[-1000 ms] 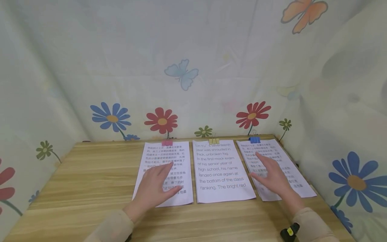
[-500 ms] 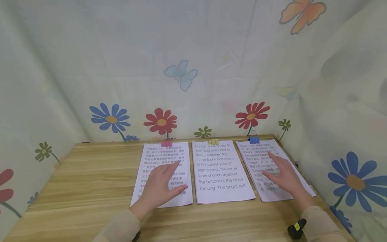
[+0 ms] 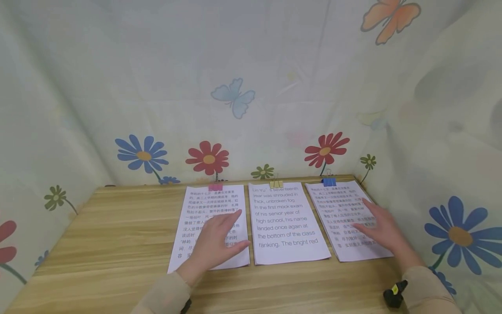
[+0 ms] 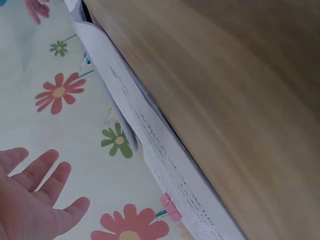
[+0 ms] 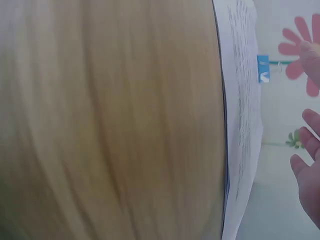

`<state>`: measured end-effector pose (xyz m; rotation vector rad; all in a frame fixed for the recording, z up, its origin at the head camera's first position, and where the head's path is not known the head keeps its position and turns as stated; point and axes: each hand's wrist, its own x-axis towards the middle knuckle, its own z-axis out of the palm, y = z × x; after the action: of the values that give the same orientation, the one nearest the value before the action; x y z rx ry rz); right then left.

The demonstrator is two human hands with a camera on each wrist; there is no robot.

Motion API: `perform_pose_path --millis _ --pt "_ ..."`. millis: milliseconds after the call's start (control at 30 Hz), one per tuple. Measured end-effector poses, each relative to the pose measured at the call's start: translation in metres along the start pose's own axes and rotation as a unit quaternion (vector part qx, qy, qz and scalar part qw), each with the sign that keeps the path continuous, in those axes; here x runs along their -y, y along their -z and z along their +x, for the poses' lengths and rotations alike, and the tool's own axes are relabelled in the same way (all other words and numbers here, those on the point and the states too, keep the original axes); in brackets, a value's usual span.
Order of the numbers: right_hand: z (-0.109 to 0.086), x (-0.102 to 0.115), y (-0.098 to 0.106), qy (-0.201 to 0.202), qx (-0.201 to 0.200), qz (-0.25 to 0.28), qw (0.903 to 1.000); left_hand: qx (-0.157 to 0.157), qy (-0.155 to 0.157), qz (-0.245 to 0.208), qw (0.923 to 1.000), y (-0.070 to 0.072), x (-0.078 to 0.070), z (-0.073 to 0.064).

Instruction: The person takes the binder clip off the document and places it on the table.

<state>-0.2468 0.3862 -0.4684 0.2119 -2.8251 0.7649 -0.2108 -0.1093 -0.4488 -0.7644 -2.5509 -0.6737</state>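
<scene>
Three in number and set side by side, the left stack, the middle stack and the right stack of printed paper lie flat on the tabletop, across the lower centre and lower right of the head view. A pink clip, a yellow clip and a blue clip bind their respective top edges. The left hand hangs over the left stack at lower centre, and the right hand over the right stack at lower right; fingers and thumb stand apart on each, and neither holds anything. Both wrist views show air between fingers and paper.

Handling (judged from appearance): each stack is probably light and limp, stiffest at its clipped edge. The sheets, seemingly fastened only there, are likely to fan or sag at the lower end, and smooth paper may slide on the tabletop. Creasing is a likelier harm than breakage. The surest hold appears to lie beside the clip, thumb above and fingers beneath, or along both long edges, so that all sheets are taken together.
</scene>
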Motion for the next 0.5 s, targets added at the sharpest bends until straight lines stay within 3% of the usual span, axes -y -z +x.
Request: perform_pose_path --millis 200,500 --pt "-0.001 -0.015 0.004 0.000 -0.003 -0.009 1.0000 0.005 -0.006 -0.009 0.9999 -0.002 -0.005 0.003" --pt "-0.005 -0.024 0.007 -0.039 0.021 0.043 0.9981 0.028 0.007 -0.020 0.9994 -0.006 -0.010 0.006"
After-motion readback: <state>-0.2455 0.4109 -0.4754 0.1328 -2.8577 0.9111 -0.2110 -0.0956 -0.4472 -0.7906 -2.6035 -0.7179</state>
